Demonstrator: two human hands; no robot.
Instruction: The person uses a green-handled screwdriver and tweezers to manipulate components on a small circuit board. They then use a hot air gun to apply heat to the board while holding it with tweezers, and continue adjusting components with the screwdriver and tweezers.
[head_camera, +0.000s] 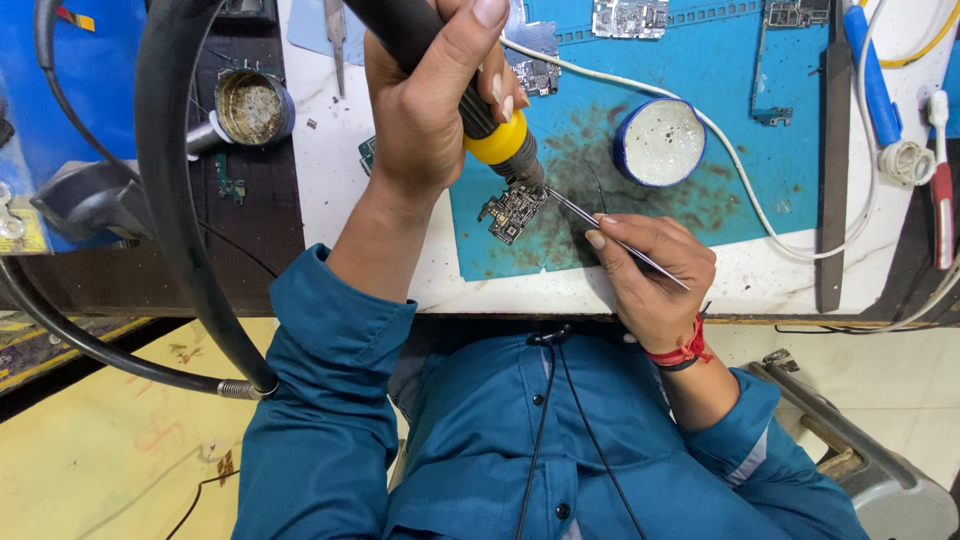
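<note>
1. The left hand (430, 110) is wrapped tight around the black handle of a hot-air rework handpiece (470, 95); the right hand (650, 275) pinches a pair of fine metal tweezers (610, 238) between thumb and fingertips.
2. The handpiece runs diagonally from the upper left down to the right, its yellow collar and dark nozzle aimed at a small circuit board (515, 212). The tweezers slant the other way, their tips at the board's right edge.
3. The circuit board is small, dark and irregular in outline, crowded with tiny parts, and lies flat on a blue work mat (700, 80) that is stained dark around it.
4. The board sits near the mat's lower left corner, close to the front edge of the white bench (320, 180); open mat lies to its right.
5. A round blue-rimmed tin (660, 142) stands up and to the right, with a white cable (740, 190) curving past it.
6. A thick black hose (165, 180) loops at the left, beside a round tin of brassy wool (250, 108).
</note>
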